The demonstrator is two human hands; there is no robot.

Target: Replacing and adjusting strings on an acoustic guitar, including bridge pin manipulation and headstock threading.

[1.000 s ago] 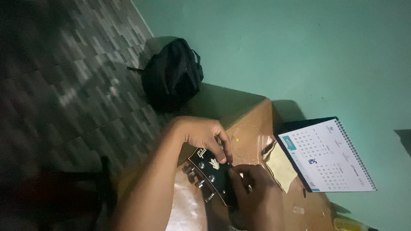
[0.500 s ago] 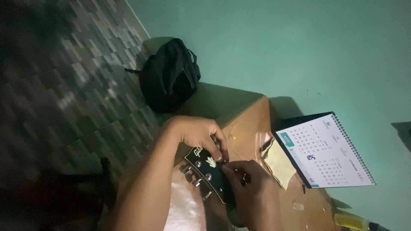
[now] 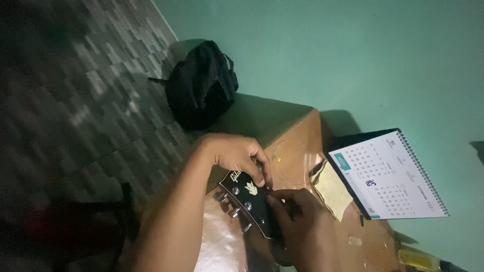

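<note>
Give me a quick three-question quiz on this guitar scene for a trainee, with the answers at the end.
1. True or false: the desk calendar lies under the guitar headstock.
2. What sits on the floor against the green wall? A: a black backpack. B: a red bucket. C: a stool.
3. Which hand has its fingers on the far tip of the headstock?

Key
1. False: the calendar is apart from the headstock, off to one side.
2. A.
3. The left hand.
</note>
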